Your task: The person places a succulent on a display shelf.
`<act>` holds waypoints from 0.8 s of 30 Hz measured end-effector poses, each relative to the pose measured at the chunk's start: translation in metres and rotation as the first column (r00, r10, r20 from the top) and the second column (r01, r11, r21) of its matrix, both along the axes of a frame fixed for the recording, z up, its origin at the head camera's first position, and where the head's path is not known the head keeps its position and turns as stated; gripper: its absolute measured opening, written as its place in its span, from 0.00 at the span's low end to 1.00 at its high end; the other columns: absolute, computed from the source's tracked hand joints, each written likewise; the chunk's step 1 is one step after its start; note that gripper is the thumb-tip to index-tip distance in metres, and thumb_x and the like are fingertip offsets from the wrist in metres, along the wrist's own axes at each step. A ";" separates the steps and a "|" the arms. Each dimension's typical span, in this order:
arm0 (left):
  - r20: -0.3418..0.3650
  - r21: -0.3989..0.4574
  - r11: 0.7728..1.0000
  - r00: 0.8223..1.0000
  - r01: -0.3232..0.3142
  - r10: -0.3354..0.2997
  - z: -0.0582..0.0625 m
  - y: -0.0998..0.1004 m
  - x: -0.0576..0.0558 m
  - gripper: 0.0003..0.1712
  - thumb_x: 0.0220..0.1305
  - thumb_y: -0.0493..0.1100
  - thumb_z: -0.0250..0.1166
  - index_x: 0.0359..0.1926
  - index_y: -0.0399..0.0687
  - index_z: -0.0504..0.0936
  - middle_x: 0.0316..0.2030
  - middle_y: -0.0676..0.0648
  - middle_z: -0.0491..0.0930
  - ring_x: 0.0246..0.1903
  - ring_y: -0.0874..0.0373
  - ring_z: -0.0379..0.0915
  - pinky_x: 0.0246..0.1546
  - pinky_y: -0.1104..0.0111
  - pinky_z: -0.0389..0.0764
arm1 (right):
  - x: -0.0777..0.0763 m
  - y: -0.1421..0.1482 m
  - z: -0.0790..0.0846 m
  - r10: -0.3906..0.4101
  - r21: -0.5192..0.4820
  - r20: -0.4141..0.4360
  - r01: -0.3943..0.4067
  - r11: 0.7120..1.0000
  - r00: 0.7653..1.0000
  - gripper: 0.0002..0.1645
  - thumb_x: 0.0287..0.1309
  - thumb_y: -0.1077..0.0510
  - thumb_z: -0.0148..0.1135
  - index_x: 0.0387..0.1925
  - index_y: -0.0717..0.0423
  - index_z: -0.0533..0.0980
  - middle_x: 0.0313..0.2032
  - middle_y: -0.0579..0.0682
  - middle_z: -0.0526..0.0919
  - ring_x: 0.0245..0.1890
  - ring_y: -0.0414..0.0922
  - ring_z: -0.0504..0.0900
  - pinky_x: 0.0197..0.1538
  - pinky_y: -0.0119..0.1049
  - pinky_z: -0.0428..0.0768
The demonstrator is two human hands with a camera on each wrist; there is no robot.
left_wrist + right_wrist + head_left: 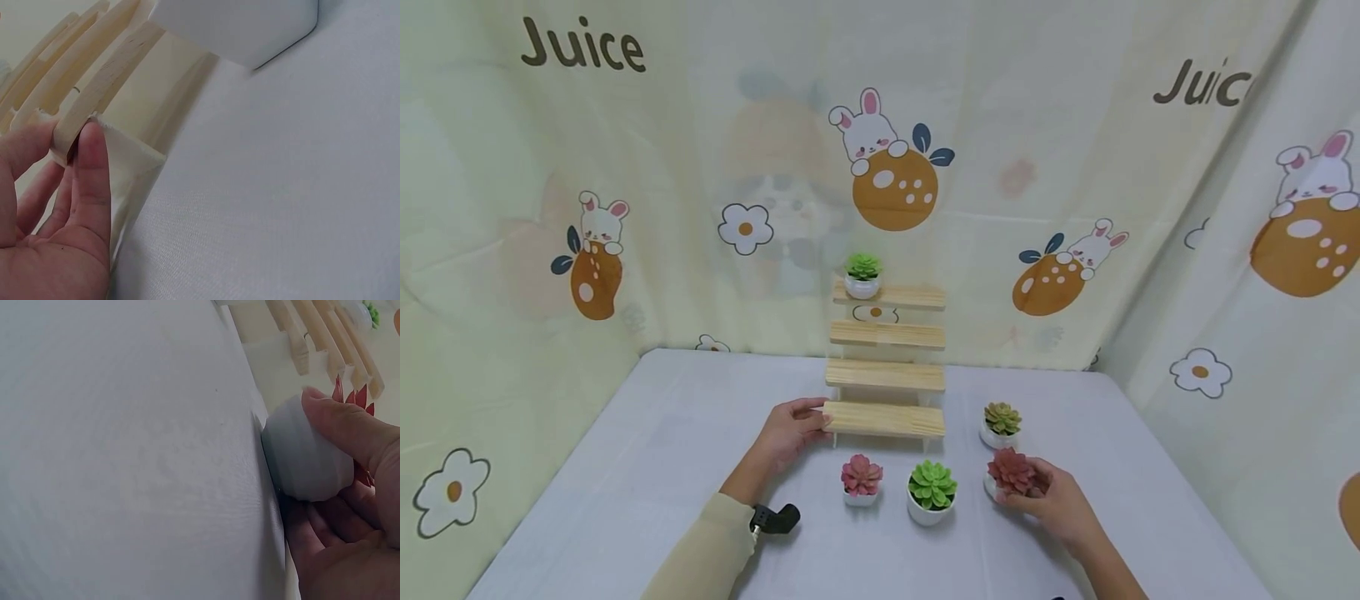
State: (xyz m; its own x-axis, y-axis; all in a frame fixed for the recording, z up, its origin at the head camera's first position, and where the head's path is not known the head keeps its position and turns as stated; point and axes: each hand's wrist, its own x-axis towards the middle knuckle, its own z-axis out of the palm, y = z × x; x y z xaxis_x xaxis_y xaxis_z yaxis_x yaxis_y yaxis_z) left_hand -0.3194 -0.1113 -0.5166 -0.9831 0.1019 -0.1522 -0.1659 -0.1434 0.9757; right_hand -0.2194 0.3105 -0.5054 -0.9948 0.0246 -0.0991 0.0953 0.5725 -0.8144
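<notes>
My left hand (792, 431) pinches the left end of the lowest board of a four-step wooden stand (883, 419). In the left wrist view, thumb and fingers hold the board end (94, 94) from above and below. Over to the right, my right hand (1058, 502) grips a dark red succulent (1011, 472) in a white pot. The right wrist view has the thumb on the side of that ribbed pot (306, 453) and the other fingers curled around its far side; its base is close to the tabletop.
On the stand's top step, at the left, sits a green succulent (863, 268). In front of the stand are a pink succulent (861, 475) and a bright green one (932, 486). An olive-green succulent (1002, 419) stands just behind the red one. Printed curtains (970, 333) surround the white table (700, 417).
</notes>
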 end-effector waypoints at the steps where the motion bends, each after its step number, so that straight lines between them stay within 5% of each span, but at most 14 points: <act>1: 0.001 0.001 1.000 1.000 -0.001 0.001 0.000 0.000 0.000 0.23 0.67 0.29 0.66 0.63 0.32 0.78 0.45 0.37 0.84 0.38 0.54 0.83 0.41 0.65 0.91 | 0.000 0.000 0.000 0.006 0.000 -0.001 -0.006 1.000 1.000 0.49 0.47 0.48 0.83 0.67 0.61 0.72 0.64 0.60 0.79 0.66 0.52 0.76 0.60 0.33 0.82; 16: 0.005 -0.024 1.000 1.000 -0.009 0.009 -0.003 0.001 0.000 0.24 0.67 0.31 0.67 0.63 0.34 0.79 0.47 0.36 0.84 0.39 0.53 0.83 0.43 0.64 0.91 | 0.002 -0.001 -0.001 -0.012 -0.048 0.001 0.012 0.999 1.000 0.47 0.46 0.50 0.83 0.67 0.61 0.73 0.63 0.59 0.80 0.60 0.43 0.79 0.54 0.22 0.81; 24: 0.003 -0.034 0.999 1.000 -0.005 0.005 -0.003 0.001 -0.001 0.24 0.67 0.32 0.67 0.63 0.35 0.78 0.49 0.36 0.83 0.40 0.53 0.83 0.43 0.65 0.90 | 0.002 -0.004 0.000 -0.032 -0.057 0.000 0.032 0.998 0.999 0.47 0.47 0.50 0.83 0.67 0.62 0.73 0.63 0.62 0.80 0.64 0.52 0.78 0.57 0.26 0.82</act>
State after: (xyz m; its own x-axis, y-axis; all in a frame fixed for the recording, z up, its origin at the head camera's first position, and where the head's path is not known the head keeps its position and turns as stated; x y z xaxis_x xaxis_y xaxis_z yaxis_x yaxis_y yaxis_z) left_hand -0.3201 -0.1103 -0.5194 -0.9831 0.0918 -0.1583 -0.1680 -0.1105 0.9796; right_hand -0.2171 0.3067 -0.5057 -0.9937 0.0507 -0.1001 0.1118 0.5214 -0.8460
